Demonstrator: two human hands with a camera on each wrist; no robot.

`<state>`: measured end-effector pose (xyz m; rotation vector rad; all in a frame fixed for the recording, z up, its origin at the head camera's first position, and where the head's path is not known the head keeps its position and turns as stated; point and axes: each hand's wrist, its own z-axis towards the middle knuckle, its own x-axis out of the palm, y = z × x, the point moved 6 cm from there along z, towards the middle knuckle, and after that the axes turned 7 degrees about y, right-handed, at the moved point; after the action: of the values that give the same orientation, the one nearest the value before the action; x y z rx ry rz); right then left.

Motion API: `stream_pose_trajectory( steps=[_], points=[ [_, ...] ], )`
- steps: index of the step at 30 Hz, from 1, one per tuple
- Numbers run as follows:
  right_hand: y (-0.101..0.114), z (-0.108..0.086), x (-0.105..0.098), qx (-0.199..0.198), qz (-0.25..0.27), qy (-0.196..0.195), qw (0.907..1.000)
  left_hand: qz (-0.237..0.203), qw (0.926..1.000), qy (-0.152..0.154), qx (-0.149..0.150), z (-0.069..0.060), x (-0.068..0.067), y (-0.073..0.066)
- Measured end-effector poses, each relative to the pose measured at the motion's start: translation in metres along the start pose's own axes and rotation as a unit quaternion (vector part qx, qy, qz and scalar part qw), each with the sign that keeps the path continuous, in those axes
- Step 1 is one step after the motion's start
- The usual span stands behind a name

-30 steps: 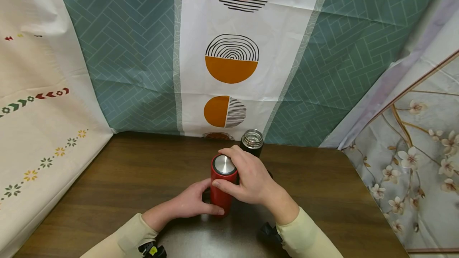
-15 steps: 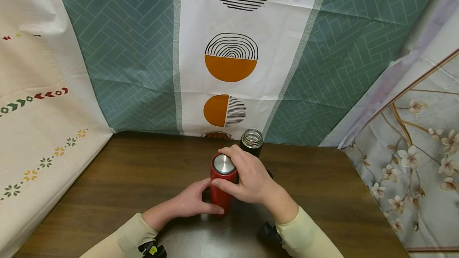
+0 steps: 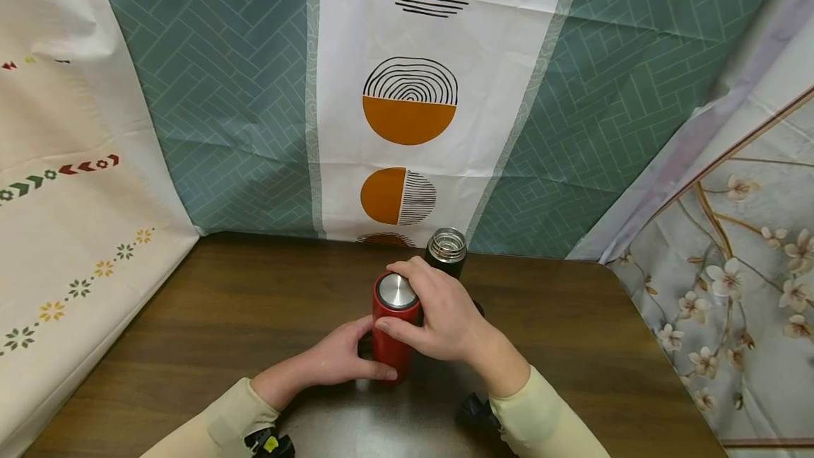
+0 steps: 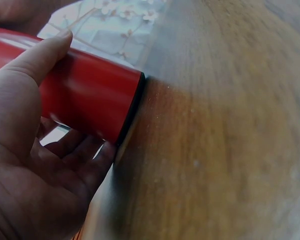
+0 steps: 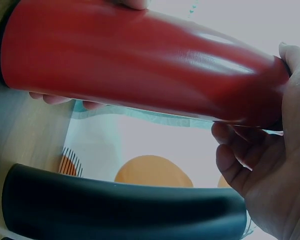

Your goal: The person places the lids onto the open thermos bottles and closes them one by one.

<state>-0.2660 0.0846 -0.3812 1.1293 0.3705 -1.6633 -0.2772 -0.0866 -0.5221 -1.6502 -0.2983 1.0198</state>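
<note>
A smooth red vacuum flask (image 3: pixel 392 348) stands upright on a wood-grain table (image 3: pixel 254 302), its black-rimmed, brushed-steel-topped cap (image 3: pixel 396 291) on and its contents hidden. The left hand (image 3: pixel 340 355) holds it low, thumb and fingers curved round the cylinder; the right hand (image 3: pixel 445 316) grips its top end. Just behind the red flask, slightly right, stands a black cylindrical flask (image 3: pixel 450 267), open at its ridged steel mouth (image 3: pixel 447 244). Farther behind the red flask hangs creased teal-and-white cloth (image 3: pixel 496 97).
</note>
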Motion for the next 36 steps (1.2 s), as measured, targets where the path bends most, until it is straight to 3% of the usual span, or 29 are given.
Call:
stream_pose_trajectory(
  steps=[36],
  points=[
    [0.0015,0.0004,-0.0001,-0.001,-0.002,-0.003,1.0,0.0,1.0,-0.003,0.004,-0.0018,-0.0007,-0.003]
  ],
)
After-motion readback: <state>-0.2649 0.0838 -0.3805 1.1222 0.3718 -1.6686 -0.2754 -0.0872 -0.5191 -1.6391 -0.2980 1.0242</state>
